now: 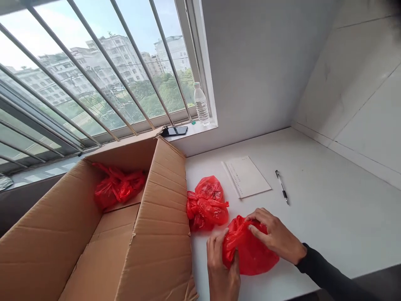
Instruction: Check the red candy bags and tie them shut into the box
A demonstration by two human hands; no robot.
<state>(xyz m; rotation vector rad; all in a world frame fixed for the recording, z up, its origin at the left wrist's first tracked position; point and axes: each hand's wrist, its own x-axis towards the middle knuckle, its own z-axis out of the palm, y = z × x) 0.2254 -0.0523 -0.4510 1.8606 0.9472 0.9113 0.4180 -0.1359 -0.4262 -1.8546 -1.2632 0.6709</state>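
A red plastic bag (255,255) rests on the white table between my hands; what it contains is hidden. My left hand (221,265) grips its gathered left side, fingers and thumb closed on the plastic. From the right, my right hand (272,234) pinches the bag near its top with thumb and fingers. Just beyond lies a second red plastic bag (208,202), knotted, close against the cardboard box (166,217). Inside that open box, at its far end, sits a third red bag (120,188), also tied.
A notebook (247,175) and a pen (282,187) lie farther back on the white table (328,200). On the windowsill stand a water bottle (201,104) and, lying flat, a phone (176,131). The box wall rises left of my hands. Metal bars (122,79) cross the window.
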